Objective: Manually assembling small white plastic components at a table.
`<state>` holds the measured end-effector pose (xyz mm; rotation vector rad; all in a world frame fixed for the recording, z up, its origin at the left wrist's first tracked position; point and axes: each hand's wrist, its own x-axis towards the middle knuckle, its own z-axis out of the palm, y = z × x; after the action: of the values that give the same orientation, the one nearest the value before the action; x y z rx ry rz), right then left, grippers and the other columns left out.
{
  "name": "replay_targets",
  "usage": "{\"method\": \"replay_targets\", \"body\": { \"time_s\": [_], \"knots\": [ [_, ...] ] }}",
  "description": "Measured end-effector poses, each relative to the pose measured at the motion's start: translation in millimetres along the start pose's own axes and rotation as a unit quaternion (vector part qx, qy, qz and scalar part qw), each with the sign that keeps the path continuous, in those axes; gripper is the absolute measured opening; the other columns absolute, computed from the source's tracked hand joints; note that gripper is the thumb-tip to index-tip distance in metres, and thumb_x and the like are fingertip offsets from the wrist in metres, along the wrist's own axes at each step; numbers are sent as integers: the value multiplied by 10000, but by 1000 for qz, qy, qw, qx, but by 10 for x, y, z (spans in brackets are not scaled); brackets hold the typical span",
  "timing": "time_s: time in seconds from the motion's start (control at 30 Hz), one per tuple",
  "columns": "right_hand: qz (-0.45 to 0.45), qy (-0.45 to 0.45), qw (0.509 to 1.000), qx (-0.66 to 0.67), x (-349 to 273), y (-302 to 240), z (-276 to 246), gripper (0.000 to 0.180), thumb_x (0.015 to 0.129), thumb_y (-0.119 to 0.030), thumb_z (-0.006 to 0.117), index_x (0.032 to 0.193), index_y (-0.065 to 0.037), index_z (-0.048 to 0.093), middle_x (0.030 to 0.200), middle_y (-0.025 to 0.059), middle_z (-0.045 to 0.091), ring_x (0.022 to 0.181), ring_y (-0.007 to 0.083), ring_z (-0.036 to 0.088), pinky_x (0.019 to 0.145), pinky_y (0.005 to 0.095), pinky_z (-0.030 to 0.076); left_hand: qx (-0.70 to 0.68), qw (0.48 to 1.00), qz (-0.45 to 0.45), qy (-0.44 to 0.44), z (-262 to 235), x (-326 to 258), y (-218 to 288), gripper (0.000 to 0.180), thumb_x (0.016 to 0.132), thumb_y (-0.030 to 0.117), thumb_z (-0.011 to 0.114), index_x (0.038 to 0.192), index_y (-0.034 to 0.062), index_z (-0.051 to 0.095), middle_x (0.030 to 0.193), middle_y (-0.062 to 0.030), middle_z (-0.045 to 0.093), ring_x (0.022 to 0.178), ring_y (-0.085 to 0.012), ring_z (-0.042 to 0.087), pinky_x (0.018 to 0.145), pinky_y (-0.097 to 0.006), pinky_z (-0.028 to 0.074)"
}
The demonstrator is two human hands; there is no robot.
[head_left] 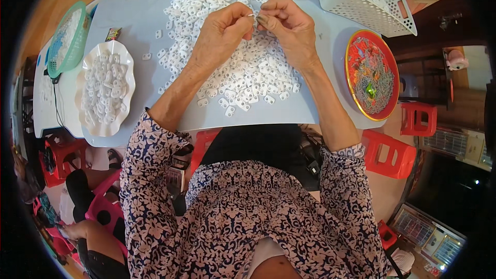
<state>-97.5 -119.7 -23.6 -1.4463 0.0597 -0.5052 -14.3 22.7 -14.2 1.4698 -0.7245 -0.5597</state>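
Observation:
Both of my hands meet above a heap of small white plastic pieces (258,75) with round holes, spread over the table. Between the thumb and fingers of my left hand (225,28) is pinched a small white plastic piece (252,15), mostly covered by the fingertips. Right beside it, my right hand (290,30) is closed in a pinch, its thumb against its fingers. What those fingers hold, if anything, is too small to make out. To the right of this hand lies a red plate (353,80) with a gold rim, full of thin grey metal pieces (380,85).
A scalloped white dish (127,70) of white pieces stands at the left of the grey-blue table (137,15). Beyond it is a green basket (77,36). A white perforated basket (346,5) sits at the back right. Red stools (390,154) surround the table; a person's leg (106,230) shows lower left.

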Motion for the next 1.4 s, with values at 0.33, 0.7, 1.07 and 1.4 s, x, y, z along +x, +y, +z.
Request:
{"method": "replay_targets", "body": {
  "time_s": [0.33,0.7,1.07,1.4],
  "knots": [
    [7,-1,1000,-23,-3,-52,-11,94,869,-61,611,877,28,642,728,44,633,653,78,569,592,198,472,10,999,44,-22,-5,19,5,142,880,137,518,856,22,598,656,6,563,605,-50,473,539,-211,366],
    [-31,-7,992,-122,-5,-35,-19,155,869,-131,633,827,18,643,676,15,611,571,48,503,522,182,420,89,993,62,-36,-20,21,-27,134,877,119,515,848,26,606,668,3,597,608,-47,476,548,-215,374],
    [-12,22,998,-64,-29,-56,38,143,868,-135,636,865,7,657,674,3,605,591,45,506,542,178,419,7,998,67,-15,15,17,-6,156,881,117,510,885,15,628,684,-13,630,588,-52,454,548,-212,375],
    [6,33,998,-56,13,-75,22,103,851,-96,645,869,5,656,744,26,641,652,60,559,595,192,454,30,998,61,8,26,38,52,161,881,122,510,851,10,621,668,-16,625,564,-48,437,518,-226,357]
  ]
}}
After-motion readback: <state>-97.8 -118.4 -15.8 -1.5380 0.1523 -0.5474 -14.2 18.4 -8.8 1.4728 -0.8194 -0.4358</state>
